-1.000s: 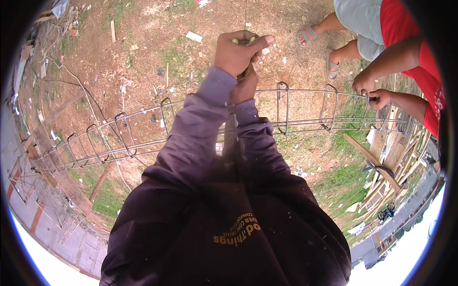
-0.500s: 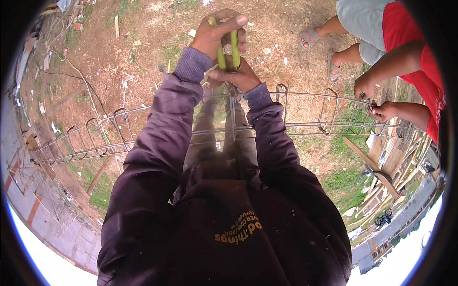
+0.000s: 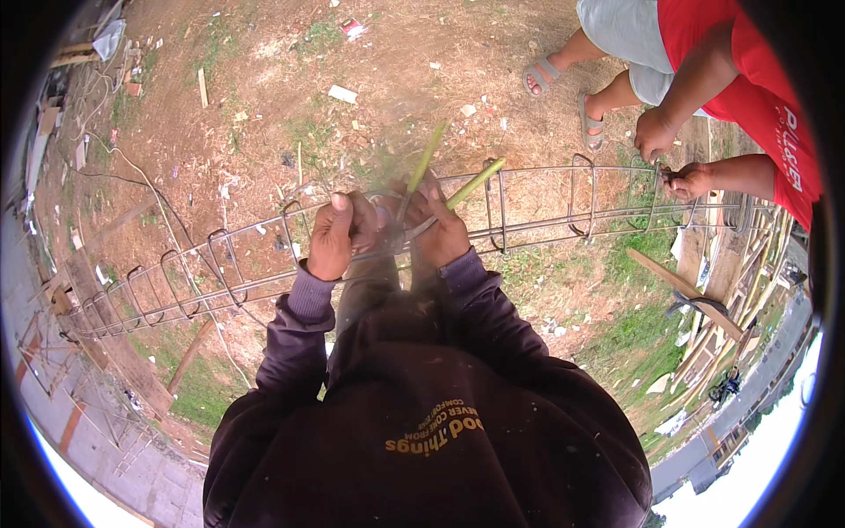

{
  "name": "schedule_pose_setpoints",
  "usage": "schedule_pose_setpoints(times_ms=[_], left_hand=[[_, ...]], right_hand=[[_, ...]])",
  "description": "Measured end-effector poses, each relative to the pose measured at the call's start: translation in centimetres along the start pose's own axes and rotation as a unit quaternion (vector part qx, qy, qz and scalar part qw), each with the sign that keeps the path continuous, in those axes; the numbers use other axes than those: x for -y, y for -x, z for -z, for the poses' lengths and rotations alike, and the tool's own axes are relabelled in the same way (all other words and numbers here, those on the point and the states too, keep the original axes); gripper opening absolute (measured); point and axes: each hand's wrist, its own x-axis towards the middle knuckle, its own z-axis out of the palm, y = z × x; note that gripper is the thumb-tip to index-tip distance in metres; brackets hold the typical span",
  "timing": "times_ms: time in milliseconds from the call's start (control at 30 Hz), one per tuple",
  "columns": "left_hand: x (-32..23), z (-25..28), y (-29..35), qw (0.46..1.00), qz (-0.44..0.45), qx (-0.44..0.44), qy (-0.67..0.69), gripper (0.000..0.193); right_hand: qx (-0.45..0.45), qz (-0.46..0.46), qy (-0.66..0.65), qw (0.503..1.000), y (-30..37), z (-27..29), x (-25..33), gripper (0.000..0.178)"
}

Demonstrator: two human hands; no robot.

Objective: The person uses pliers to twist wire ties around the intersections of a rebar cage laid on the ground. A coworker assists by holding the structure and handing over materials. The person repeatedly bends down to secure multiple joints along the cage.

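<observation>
A long rebar cage (image 3: 581, 218) of thin steel bars and bent rectangular stirrups crosses in front of my body. My right hand (image 3: 444, 231) is closed around green-handled pincers (image 3: 475, 183) at the cage. Their two handles stick up from the hand, spread apart; their jaws are hidden or blurred. To the left, my left hand (image 3: 339, 233) is at the cage bars with its fingers curled in and its thumb raised. Whatever those fingers hold cannot be made out.
On the right, a co-worker in a red shirt (image 3: 704, 53) has both hands at the cage's far right part. Loose timber (image 3: 695, 348) lies at the right, with a plank (image 3: 673, 277) beside it. Scraps and a thin cable (image 3: 163, 207) lie on the dirt ground.
My left hand has let go of a pincer handle and come down and left to the cage bars. The pincers have come down toward the cage in my right hand.
</observation>
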Motion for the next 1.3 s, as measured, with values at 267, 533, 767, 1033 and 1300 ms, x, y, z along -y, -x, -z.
schedule_pose_setpoints(times_ms=[267,533,767,1033,1300], left_hand=[[1.9,-0.8,7.1,0.986,0.147,0.024,-0.080,0.060],[-3.6,14.4,16.5,0.869,0.225,-0.260,-0.357,0.067],[1.0,7.4,17.9,0.954,0.064,-0.223,0.188,0.055],[2.2,-5.0,12.1,0.900,-0.101,-0.219,0.363,0.052],[5.0,-15.5,8.6,0.860,-0.090,-0.091,0.495,0.046]], right_hand=[[-0.023,0.184,0.184,0.965,-0.1,-0.8,5.2,0.065],[-0.222,0.190,0.302,0.907,6.3,3.7,7.1,0.055],[-0.241,0.148,0.354,0.891,10.3,3.7,8.3,0.045],[0.073,0.090,0.502,0.857,13.6,-3.9,-1.7,0.021],[0.068,0.002,0.462,0.884,19.3,0.7,7.3,0.021]])
